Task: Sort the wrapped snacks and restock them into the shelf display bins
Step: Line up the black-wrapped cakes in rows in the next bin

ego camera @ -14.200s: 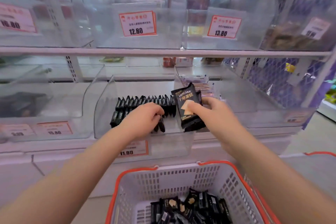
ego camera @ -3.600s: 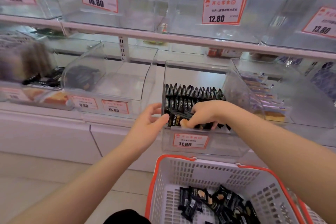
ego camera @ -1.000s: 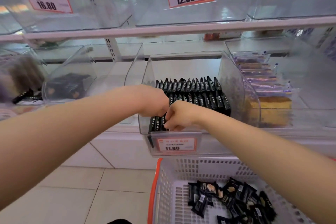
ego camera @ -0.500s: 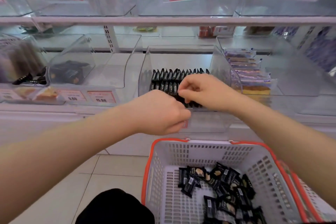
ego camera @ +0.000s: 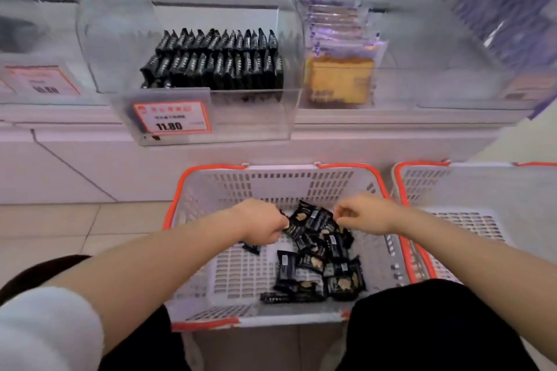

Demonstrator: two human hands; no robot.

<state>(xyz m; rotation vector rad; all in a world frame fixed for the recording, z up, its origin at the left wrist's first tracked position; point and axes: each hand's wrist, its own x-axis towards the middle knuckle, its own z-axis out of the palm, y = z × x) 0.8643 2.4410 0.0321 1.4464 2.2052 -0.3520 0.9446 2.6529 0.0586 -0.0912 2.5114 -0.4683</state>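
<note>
Both hands are down in the white basket (ego camera: 211, 250) now: the left hand (ego camera: 261, 225) pinches a black snack packet (ego camera: 297, 221) at the heap's (ego camera: 319, 262) far edge, and the right hand (ego camera: 363, 214) hangs loosely curled, holding nothing. The basket's left half lies bare. Up in the clear bin (ego camera: 253, 117), glossy black packets (ego camera: 217, 60) stand upright in two rows, with room at the front.

Both hands are now working down in the white basket (ego camera: 229, 190) instead of at the clear bin (ego camera: 250, 117), where they were 0.5 s ago. The left hand (ego camera: 262, 224) is gripping a black snack packet (ego camera: 297, 221) from the loose pile (ego camera: 319, 262); the right hand (ego camera: 363, 214) is hovering just beside it, fingers curled.
</note>
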